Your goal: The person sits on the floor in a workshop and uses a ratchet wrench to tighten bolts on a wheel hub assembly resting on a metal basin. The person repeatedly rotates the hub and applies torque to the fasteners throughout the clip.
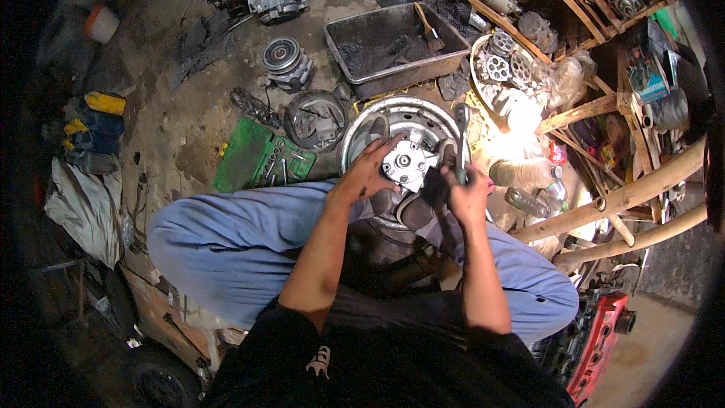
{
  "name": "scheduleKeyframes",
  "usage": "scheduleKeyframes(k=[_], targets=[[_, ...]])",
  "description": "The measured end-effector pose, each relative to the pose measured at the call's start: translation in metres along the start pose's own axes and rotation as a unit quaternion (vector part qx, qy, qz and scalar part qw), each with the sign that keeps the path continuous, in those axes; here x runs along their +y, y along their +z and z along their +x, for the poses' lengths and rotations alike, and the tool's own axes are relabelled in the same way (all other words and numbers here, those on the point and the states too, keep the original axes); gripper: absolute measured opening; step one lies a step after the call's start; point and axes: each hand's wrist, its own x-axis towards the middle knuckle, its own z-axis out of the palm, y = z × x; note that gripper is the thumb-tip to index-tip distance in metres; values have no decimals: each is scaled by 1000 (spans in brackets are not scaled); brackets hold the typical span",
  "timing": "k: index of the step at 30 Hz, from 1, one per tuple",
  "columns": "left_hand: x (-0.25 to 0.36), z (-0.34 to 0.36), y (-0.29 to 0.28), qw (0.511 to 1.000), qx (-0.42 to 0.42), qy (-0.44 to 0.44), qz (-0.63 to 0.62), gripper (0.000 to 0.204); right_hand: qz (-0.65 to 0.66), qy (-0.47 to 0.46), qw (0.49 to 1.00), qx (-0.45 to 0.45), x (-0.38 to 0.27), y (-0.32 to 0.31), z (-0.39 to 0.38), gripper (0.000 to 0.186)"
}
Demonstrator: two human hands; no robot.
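Between my knees a round silver metal compressor part (406, 163) with bolt holes in its face rests over a steel wheel rim (359, 122). My left hand (364, 174) grips its left side, fingers curled over the edge. To the right, my right hand (470, 193) is closed around the handle of a ratchet wrench (461, 134), its head pointing away from me. The wrench stands beside the compressor part; I cannot tell whether they touch. An open green socket case (245, 156) with several sockets lies left of the rim.
Beyond the rim stands a black tub (355, 68) with a brush (429, 29) in it. A pulley compressor (285, 60) sits to its left. A tray of metal parts (483, 68) and plastic bottles (529, 200) are at right, near wooden poles (642, 185). A red engine cover (600, 347) lies lower right.
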Motion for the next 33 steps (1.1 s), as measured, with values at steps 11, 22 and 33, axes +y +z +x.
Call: scheduleKeyframes(k=[11,22,33], targets=[[49,-31,-30,981,130,-138,-38,34,362,209,894,-160,-7,-10,-152,45],[55,-62,5,945,-38,-150,-288,37,362,276,867,-202,-17,30,-163,34],[47,-60,0,964,-45,-142,-220,32,295,207,897,-254,-2,45,-159,32]])
